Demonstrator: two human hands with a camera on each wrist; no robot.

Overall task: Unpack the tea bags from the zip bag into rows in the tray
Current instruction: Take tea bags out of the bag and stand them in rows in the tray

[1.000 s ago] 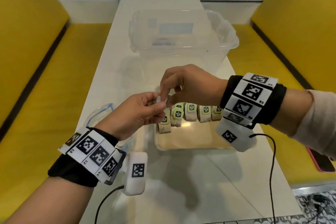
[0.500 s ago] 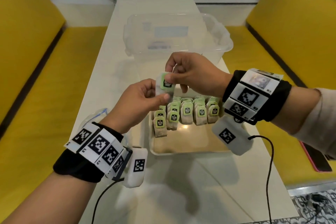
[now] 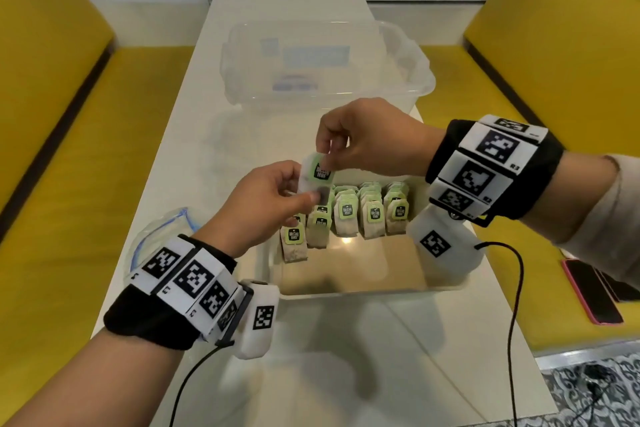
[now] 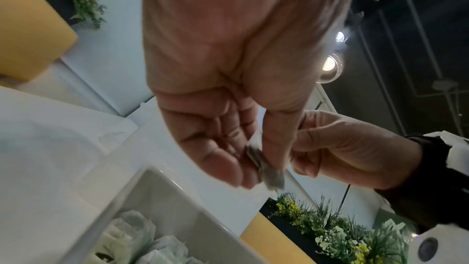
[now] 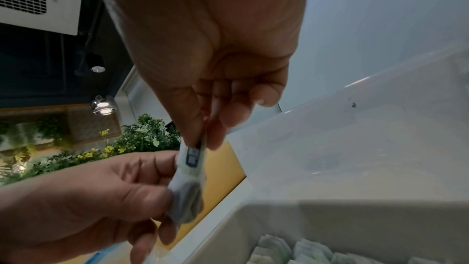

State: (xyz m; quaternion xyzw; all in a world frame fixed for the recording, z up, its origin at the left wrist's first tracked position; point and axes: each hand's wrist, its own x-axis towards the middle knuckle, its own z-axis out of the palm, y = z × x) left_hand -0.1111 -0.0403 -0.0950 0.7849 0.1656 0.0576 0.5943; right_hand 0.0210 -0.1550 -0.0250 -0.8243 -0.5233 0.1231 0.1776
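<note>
Both hands hold one tea bag (image 3: 317, 177) with a green label above the tray's far left corner. My left hand (image 3: 268, 204) pinches its lower end between thumb and fingers; my right hand (image 3: 363, 142) pinches its top edge. In the left wrist view the tea bag (image 4: 266, 170) is a grey wad under my thumb, and in the right wrist view the tea bag (image 5: 189, 178) hangs from my fingertips. The white tray (image 3: 363, 288) holds several rows of tea bags (image 3: 360, 215) along its far side. The clear zip bag (image 3: 156, 236) lies on the table behind my left wrist.
A large clear plastic tub (image 3: 322, 62) stands on the white table (image 3: 346, 374) just beyond the tray. Yellow benches (image 3: 69, 149) flank the table. A pink-cased phone (image 3: 592, 291) lies on the right bench. Cables (image 3: 512, 288) trail from both wrist units.
Both hands rose from just above the tray rows with the tea bag between them. The bag now hangs upright with its label facing me, stretched between the two pinches.
</note>
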